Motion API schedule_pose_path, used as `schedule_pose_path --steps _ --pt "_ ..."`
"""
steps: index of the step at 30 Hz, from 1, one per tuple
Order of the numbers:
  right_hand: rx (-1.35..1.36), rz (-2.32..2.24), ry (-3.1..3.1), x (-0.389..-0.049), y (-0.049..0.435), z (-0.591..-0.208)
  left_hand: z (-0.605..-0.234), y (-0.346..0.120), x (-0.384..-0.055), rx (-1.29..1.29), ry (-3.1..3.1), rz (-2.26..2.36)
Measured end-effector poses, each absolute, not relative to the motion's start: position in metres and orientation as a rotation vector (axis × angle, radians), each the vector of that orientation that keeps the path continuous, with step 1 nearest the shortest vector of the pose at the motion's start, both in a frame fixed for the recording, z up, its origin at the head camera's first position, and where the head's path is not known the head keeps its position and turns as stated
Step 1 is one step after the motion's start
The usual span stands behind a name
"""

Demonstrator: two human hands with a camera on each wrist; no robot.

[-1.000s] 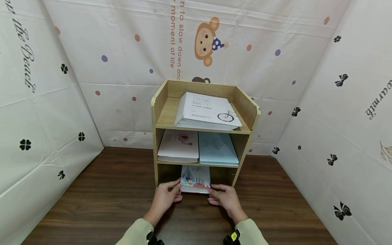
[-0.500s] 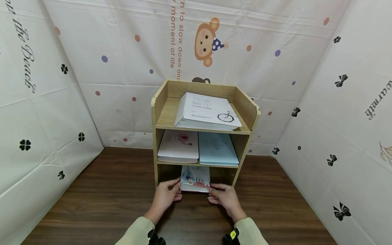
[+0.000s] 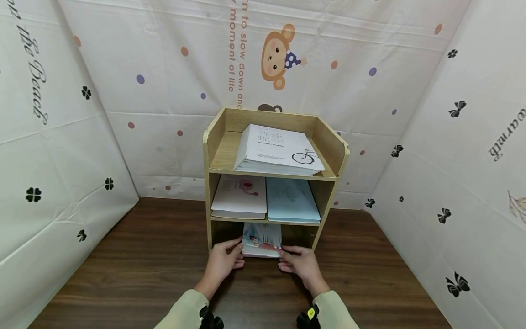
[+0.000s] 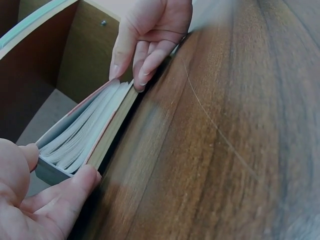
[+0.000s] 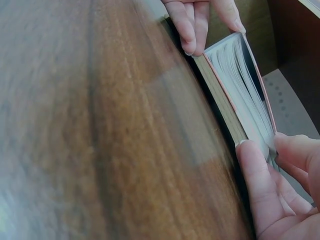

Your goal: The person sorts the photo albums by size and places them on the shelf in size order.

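A small book (image 3: 261, 240) with a pale blue and pink illustrated cover lies in the bottom compartment of a wooden shelf (image 3: 272, 175), its near edge at the front. My left hand (image 3: 220, 262) pinches its left front corner between thumb and fingers. At the opposite corner my right hand (image 3: 302, 266) does likewise. Up close in the left wrist view, the book's page edges (image 4: 92, 130) fan slightly apart under the cover, just above the shelf's bottom board (image 4: 114, 131). The back of the book is hidden under the middle shelf.
On the top shelf lies a stack of white books (image 3: 279, 148). The middle shelf holds pink-white books (image 3: 239, 194) at left and light blue ones (image 3: 292, 198) at right. Printed white cloths (image 3: 164, 91) hang around the dark wooden table (image 3: 164, 256).
The book has slid slightly deeper into the bottom compartment. Both hands keep their hold and have hardly moved.
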State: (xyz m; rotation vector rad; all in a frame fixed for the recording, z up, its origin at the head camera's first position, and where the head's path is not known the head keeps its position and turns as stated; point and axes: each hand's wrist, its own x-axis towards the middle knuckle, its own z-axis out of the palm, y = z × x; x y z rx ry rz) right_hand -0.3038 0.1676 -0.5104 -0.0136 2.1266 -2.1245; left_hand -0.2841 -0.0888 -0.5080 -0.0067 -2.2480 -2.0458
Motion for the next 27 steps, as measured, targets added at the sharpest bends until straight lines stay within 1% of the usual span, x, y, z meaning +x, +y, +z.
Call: schedule_pose_path --steps 19,27 --pt "0.022 -2.130 2.136 -0.3028 0.1655 -0.5096 -0.5096 -0.0888 -0.2834 0.006 -2.238 -2.057" --pt "0.016 -2.142 2.128 -0.3002 0.1694 -0.5125 -0.5097 -0.0905 -0.2795 -0.014 -2.271 -1.981"
